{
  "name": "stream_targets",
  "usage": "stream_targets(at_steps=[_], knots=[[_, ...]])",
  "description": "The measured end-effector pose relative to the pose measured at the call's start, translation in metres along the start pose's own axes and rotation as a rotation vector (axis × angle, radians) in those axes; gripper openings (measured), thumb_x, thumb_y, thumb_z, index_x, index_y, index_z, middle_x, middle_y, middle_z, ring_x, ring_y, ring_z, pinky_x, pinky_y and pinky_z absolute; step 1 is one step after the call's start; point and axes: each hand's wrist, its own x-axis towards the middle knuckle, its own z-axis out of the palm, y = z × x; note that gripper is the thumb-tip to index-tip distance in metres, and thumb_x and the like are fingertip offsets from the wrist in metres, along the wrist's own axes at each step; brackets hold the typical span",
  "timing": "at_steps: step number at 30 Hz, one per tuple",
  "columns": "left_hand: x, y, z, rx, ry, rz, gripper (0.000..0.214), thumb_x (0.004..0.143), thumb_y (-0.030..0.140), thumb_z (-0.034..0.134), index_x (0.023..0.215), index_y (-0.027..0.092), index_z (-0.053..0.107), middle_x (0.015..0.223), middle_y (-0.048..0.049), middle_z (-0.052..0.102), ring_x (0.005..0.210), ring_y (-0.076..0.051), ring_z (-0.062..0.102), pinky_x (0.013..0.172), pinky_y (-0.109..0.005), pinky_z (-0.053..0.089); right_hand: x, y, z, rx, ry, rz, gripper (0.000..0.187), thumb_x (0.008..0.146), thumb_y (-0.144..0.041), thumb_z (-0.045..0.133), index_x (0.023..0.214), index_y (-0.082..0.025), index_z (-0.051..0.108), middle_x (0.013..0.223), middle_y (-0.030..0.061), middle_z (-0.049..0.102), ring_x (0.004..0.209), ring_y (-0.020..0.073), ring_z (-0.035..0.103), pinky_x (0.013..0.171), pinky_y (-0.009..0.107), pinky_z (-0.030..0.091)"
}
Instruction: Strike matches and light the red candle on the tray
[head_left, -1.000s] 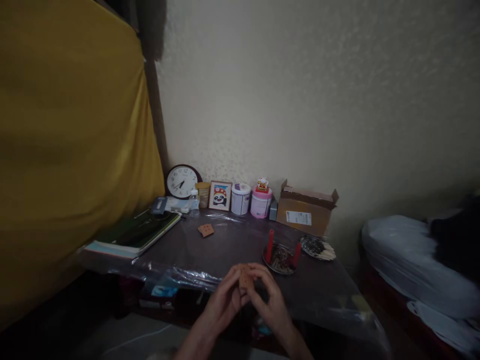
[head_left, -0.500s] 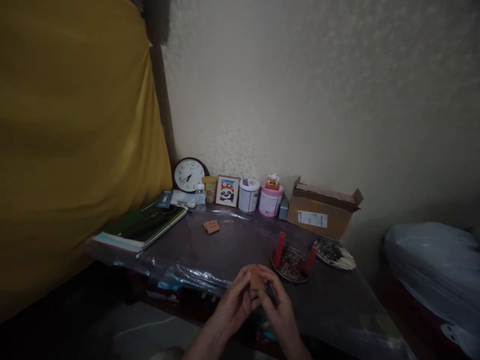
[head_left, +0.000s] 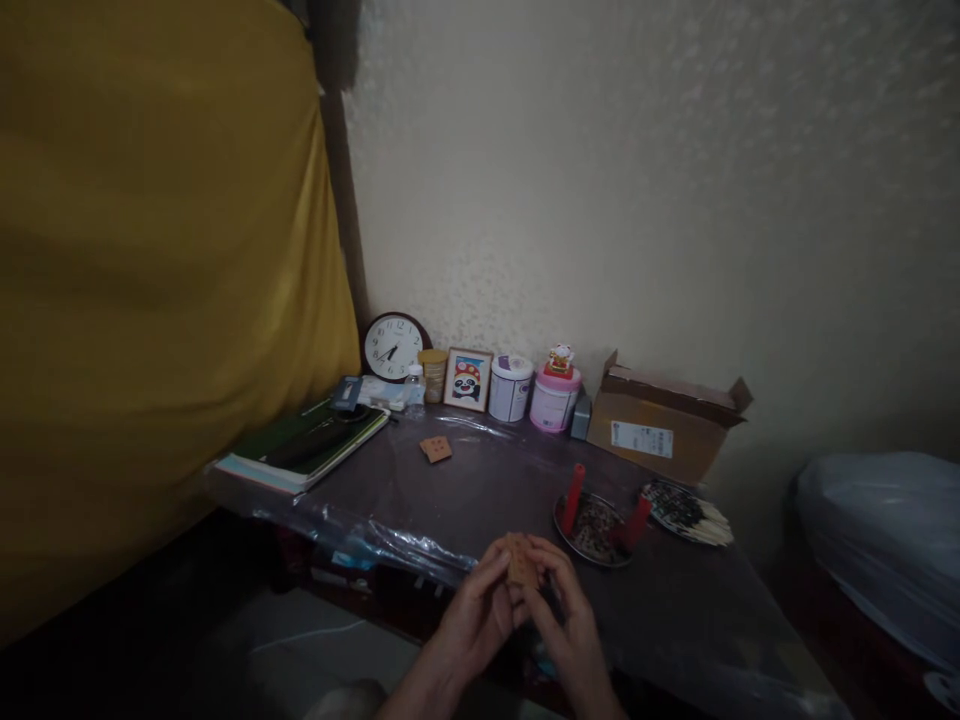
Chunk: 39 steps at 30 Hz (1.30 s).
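Low in the middle of the view, my left hand (head_left: 476, 615) and my right hand (head_left: 564, 620) meet over the near edge of a dark table (head_left: 487, 490). Both pinch a small brown card-like piece (head_left: 519, 560) held upright between the fingertips. A second small brown piece with dots (head_left: 436, 449) lies flat on the table farther back. Just right of my hands sits a round metal dish (head_left: 596, 520) with two red candles (head_left: 574, 485) standing in it.
Along the wall stand a clock (head_left: 393, 347), a small framed picture (head_left: 466, 379), a white tub (head_left: 510, 387), a pink tub (head_left: 553, 397) and an open cardboard box (head_left: 664, 425). Books (head_left: 304, 450) lie at left beside a yellow curtain (head_left: 150, 280). A plastic-covered bundle (head_left: 885, 540) sits at right.
The view has swung to the left, so everything sits farther right in the frame. My hands stay together on the brown piece, turning it slightly.
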Motion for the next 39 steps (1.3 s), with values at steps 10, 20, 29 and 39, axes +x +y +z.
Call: stream_targets(at_steps=[10,20,29,39], knots=[[0.001,-0.005,0.002,-0.046,0.005,-0.019,0.023,0.085,0.024,0.052,0.107,0.022,0.057,0.093,-0.0052,0.066,0.082,-0.016,0.063,0.07,-0.027,0.045,-0.001,0.003,0.001,0.103,-0.026,0.059,0.03,0.083,-0.031,0.054,0.112,-0.023,0.055,0.126,0.0081,0.054,0.118,0.0229,0.049,0.1,0.038,0.04],[0.001,-0.006,0.002,-0.043,-0.012,-0.026,0.028,0.087,0.024,0.048,0.115,0.022,0.053,0.096,-0.0066,0.068,0.083,-0.016,0.064,0.07,-0.027,0.047,0.002,-0.005,0.006,0.074,0.023,0.038,0.032,0.084,-0.028,0.052,0.115,-0.023,0.054,0.125,0.0082,0.054,0.116,0.0223,0.05,0.098,0.037,0.041],[0.002,-0.003,-0.003,-0.085,-0.018,-0.026,0.027,0.087,0.023,0.048,0.114,0.022,0.052,0.097,-0.0066,0.068,0.084,-0.016,0.065,0.077,-0.029,0.047,0.01,-0.011,-0.003,0.194,-0.101,0.097,0.037,0.08,-0.03,0.059,0.116,-0.024,0.052,0.125,0.0081,0.055,0.116,0.0231,0.05,0.1,0.039,0.039],[-0.004,-0.002,-0.005,0.024,-0.031,-0.185,0.029,0.089,0.03,0.043,0.111,0.016,0.055,0.086,-0.009,0.068,0.068,-0.014,0.064,0.062,-0.025,0.048,0.024,-0.001,-0.034,0.075,-0.071,0.283,0.021,0.08,-0.039,0.058,0.082,-0.019,0.065,0.079,0.0032,0.066,0.08,0.0194,0.061,0.076,0.029,0.046]])
